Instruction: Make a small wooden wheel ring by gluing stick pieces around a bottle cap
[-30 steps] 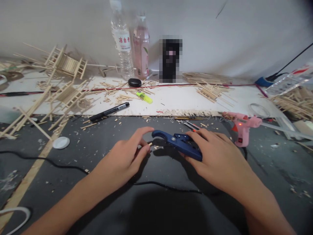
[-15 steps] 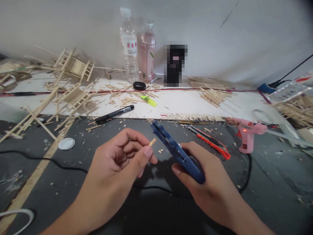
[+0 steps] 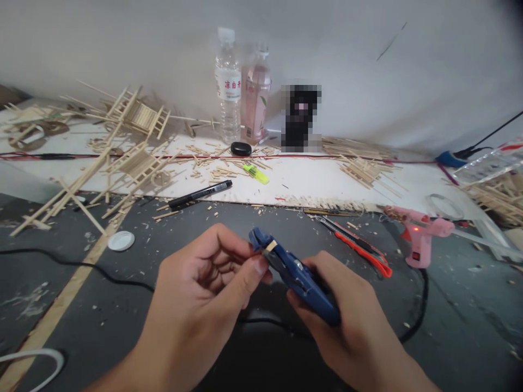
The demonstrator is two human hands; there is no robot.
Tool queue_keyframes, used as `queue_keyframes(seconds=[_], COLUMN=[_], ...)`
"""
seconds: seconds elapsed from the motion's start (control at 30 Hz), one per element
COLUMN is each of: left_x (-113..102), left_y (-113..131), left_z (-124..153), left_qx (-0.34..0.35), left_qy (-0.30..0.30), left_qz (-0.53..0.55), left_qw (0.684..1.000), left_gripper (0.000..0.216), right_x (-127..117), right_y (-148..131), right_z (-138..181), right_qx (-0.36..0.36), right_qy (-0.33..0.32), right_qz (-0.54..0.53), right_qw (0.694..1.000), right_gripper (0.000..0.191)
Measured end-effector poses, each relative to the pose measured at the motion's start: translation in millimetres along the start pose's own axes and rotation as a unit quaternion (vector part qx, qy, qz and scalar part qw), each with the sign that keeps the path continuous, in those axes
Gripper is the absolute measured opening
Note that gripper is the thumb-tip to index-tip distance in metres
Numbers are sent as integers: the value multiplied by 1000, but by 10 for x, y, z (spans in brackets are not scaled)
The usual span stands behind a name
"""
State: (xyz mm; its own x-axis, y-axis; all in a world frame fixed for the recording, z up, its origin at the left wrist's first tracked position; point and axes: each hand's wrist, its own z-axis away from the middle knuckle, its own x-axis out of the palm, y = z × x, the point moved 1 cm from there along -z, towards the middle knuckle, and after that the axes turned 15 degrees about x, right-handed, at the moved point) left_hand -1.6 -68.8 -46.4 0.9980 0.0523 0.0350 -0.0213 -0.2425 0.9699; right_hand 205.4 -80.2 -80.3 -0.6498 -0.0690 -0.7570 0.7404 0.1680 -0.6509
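Note:
My left hand (image 3: pixel 212 294) is closed, thumb and forefinger pinching a short thin wooden stick (image 3: pixel 271 246). The tip of that stick lies between the jaws of a blue hand cutter (image 3: pixel 300 280). Wrapped around the cutter's handles is my right hand (image 3: pixel 347 305), and the tool points up and to the left. Most of the stick is hidden by my left fingers and the jaws. Both hands are above the dark tabletop (image 3: pixel 180 354).
Beyond the hands lie a black marker (image 3: pixel 200 195), a yellow-green highlighter (image 3: pixel 256 173) and scattered stick pieces. An orange utility knife (image 3: pixel 362 251) and a pink glue gun (image 3: pixel 420 231), its light lit, are at right. Small stick-built chairs (image 3: pixel 143 117) stand at left, bottles (image 3: pixel 227 87) behind.
My hands have come together, bringing the wooden stick in between the cutter's jaws. Previously the stick's tip was apart from the tool. The whole view has shifted slightly.

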Motion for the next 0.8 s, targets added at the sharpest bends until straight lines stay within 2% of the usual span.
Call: queue_keyframes(seconds=[0.27, 0.43, 0.6, 0.8], left_x=[-6, -58, -62, -47], left_y=[27, 8, 37, 73], left_z=[-26, -20, -21, -24], left_qx=[38, 57, 118, 140], left_qy=[1, -66, -83, -79], left_qz=[-112, -150, -236, -250], left_qw=[993, 985, 961, 955], left_gripper=[16, 6, 18, 22], right_x=[16, 22, 13, 7], right_y=[26, 42, 45, 39], right_z=[-12, -46, -77, -69], right_qx=[9, 45, 38, 25], right_qy=[18, 43, 38, 41], right_qz=[31, 33, 26, 32], right_qw=[999, 998, 998, 998], right_gripper=[13, 7, 7, 17])
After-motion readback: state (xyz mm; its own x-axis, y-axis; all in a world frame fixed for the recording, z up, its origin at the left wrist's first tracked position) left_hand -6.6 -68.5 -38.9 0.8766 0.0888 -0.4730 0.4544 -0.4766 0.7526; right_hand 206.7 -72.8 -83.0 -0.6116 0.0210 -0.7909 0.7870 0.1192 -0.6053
